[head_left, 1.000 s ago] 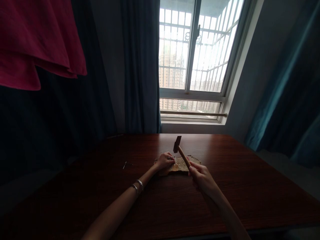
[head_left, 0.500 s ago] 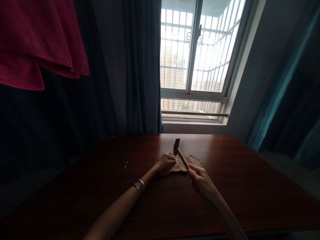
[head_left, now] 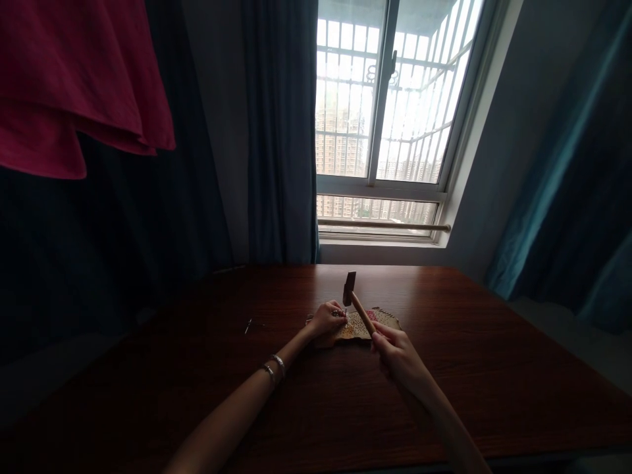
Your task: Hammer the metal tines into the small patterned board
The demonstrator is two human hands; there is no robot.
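My right hand (head_left: pixel 394 349) is wrapped round the wooden handle of a hammer (head_left: pixel 363 312), whose dark head is raised at the far end. Just under that head, my left hand (head_left: pixel 330 318) pinches a thin upright metal rod (head_left: pixel 346 310); it is too small to tell a nail from a punch. Both are over a flat tan piece (head_left: pixel 361 326) with wavy edges, covered in small dark dots or holes, with a red patch and orange spots. My left hand rests on its left side and hides part of it.
The tan piece lies on a dark reddish-brown wooden table (head_left: pixel 296 408). A few thin metal items (head_left: pixel 248 326) lie to the left. Behind the table are a barred window (head_left: pixel 375 125) and blue curtains (head_left: pixel 281 131). Pink cloth (head_left: pixel 83 85) hangs at upper left.
Hardly anything differs: the hammer head has shifted very slightly, still above the rod. Both hands stay in place with the same grips.
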